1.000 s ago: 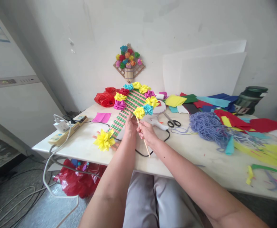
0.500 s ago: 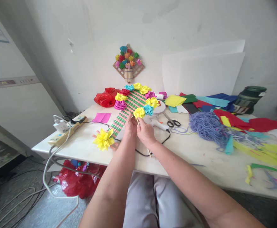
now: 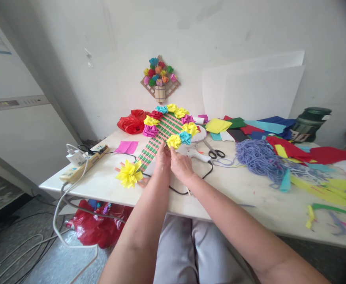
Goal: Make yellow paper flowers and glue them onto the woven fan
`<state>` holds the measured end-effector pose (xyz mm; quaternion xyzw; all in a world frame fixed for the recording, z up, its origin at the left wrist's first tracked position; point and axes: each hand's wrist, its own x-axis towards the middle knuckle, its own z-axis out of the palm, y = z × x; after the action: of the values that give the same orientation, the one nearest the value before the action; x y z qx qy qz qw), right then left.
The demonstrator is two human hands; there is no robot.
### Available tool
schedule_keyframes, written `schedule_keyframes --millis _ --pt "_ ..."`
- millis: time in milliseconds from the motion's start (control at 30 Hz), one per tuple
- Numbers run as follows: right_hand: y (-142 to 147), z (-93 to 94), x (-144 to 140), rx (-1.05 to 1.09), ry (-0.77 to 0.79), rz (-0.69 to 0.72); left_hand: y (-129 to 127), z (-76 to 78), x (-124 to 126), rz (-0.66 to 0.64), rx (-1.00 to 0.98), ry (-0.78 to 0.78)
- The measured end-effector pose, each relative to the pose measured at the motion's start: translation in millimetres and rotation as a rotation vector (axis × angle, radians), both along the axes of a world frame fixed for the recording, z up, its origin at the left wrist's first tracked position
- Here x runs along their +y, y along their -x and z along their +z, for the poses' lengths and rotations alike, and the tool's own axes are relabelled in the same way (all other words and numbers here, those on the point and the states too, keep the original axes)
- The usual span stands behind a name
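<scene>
A woven panel of green and pink strips (image 3: 153, 148) lies slanted on the table, with paper flowers around its upper part. My left hand (image 3: 162, 158) is closed at the panel's right edge, just below a yellow paper flower (image 3: 173, 141); its fingertips are partly hidden. Close beside it, my right hand (image 3: 181, 165) is closed around a thin wooden stick (image 3: 188, 191), whose lower end shows under the wrist. The right index finger reaches up to the yellow flower's lower edge. A blue paper flower (image 3: 185, 137) adjoins it. A larger yellow flower (image 3: 129, 173) sits at the panel's near end.
A white glue gun (image 3: 199, 156) and black-handled scissors (image 3: 216, 153) lie right of my hands. Beyond are purple yarn (image 3: 256, 159), coloured sheets (image 3: 219, 125) and a dark green flask (image 3: 311, 124). A power strip (image 3: 82, 165) with cables sits at the left edge.
My right index finger has moved up against the yellow flower's underside. The stick's upper part, seen between my hands before, is now covered. The left hand stays almost in place.
</scene>
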<state>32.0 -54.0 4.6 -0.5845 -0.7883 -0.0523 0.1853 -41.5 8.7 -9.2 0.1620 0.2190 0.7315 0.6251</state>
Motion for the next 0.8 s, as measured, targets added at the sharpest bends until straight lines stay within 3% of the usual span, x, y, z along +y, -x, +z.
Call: schedule_keyframes --millis 500,800 --pt "0.0 -1.0 1.5 0.125 0.017 0.038 1.3 -2.1 1.4 0.075 0.104 0.054" --pt "-0.8 0.0 -1.7 0.257 0.078 -0.06 2.2 3.8 -3.7 0.043 0.147 0.179"
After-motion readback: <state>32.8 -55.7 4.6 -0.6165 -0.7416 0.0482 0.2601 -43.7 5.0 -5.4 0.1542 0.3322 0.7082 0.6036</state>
